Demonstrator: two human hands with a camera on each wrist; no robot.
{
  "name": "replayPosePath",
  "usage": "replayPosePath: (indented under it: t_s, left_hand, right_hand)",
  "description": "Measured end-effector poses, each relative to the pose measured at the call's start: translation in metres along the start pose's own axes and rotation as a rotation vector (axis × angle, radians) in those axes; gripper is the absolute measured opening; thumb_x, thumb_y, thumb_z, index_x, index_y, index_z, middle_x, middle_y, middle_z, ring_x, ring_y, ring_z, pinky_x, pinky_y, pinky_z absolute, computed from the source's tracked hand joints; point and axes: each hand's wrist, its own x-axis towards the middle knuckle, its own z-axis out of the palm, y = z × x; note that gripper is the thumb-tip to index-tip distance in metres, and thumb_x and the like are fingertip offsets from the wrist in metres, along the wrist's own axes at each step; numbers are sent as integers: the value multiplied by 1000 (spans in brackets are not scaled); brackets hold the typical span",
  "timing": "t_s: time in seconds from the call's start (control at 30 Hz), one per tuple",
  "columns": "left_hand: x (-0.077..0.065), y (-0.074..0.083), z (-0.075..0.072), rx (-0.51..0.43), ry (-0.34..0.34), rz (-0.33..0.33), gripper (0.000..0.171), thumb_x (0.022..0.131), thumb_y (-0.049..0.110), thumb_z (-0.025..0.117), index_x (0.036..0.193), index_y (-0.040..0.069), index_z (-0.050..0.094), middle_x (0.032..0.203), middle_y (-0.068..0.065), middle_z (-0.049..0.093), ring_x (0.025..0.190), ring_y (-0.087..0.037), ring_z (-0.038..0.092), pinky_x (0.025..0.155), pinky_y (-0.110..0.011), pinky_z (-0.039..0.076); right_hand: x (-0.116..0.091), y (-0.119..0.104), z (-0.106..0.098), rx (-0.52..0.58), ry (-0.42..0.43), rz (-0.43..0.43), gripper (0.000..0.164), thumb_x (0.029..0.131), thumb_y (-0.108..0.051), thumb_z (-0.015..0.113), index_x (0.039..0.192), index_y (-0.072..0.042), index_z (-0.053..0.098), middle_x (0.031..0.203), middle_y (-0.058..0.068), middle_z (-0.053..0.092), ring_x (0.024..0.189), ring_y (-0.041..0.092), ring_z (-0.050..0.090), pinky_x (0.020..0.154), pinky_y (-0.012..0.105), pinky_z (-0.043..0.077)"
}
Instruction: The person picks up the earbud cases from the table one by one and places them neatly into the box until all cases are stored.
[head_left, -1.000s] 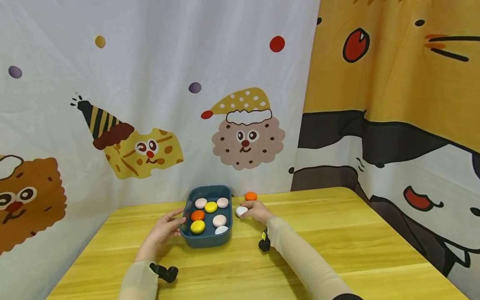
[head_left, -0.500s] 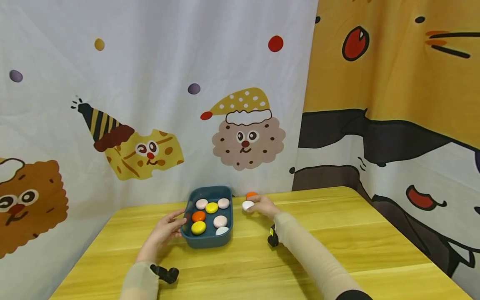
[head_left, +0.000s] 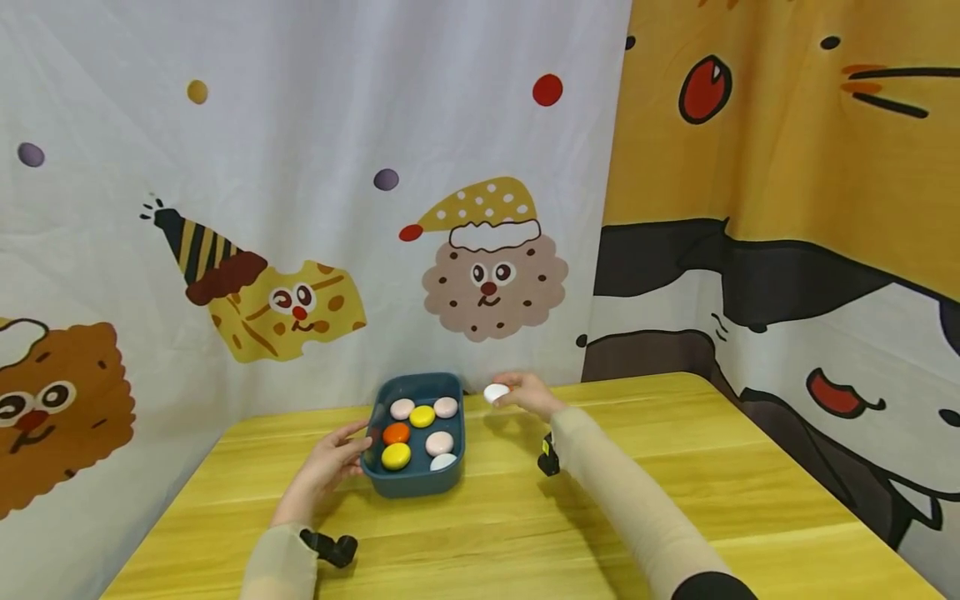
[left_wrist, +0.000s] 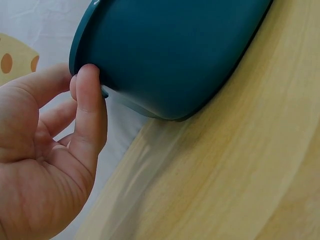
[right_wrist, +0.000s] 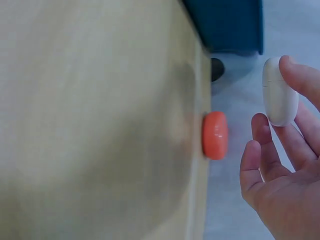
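Observation:
A dark blue-green plastic bin (head_left: 416,486) stands on the wooden table, holding several smooth rounded discs in pink, yellow, orange and white. At its left side my left hand (head_left: 330,458) grips the rim; the left wrist view shows fingertips at the lip of the bin wall (left_wrist: 170,60). To the right of the bin, my right hand (head_left: 531,395) pinches a white rounded disc (head_left: 496,393) above the table. A thin seam runs across this disc in the right wrist view. Below the hand there, an orange disc (right_wrist: 215,135) lies by the table's far edge; the head view hides it.
Behind the table (head_left: 675,467) hangs a white curtain (head_left: 315,100) printed with cartoon food, close to the far edge. A second printed curtain (head_left: 780,150) borders the right side. Inside the bin sit a yellow disc (head_left: 396,456) and a pink disc (head_left: 439,443).
My right hand has moved away from me and slightly right, raising the white disc off the table and covering the orange disc in the head view. The left hand stays at the bin.

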Motion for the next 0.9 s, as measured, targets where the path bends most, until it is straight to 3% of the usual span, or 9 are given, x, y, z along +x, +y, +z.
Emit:
replayPosePath:
  t_s: [0.33,0.57,0.9]
  left_hand:
    - [-1,0,-2,5,-18,3,62,98,14,60,150,0,31,100,-13,64,62,-11,58,58,-24,54]
    - [-1,2,-1,-12,5,-2,60,97,13,61,149,2,35,105,-15,60,62,-10,57,57,-22,53]
    - [-2,2,-1,-1,3,5,58,97,11,60,149,1,35,108,-17,63,63,-12,59,58,-24,54]
  right_hand:
    - [5,-19,-5,-18,-25,-4,55,81,-4,73,133,4,55,133,17,56,113,27,55,94,37,47]
    - [9,-28,-5,-12,-46,-18,56,82,-5,73,134,4,55,135,15,55,119,28,52,98,39,44]
    - [14,-32,2,-22,-54,-62,53,80,-7,77,129,3,60,128,14,60,114,27,55,94,38,47]
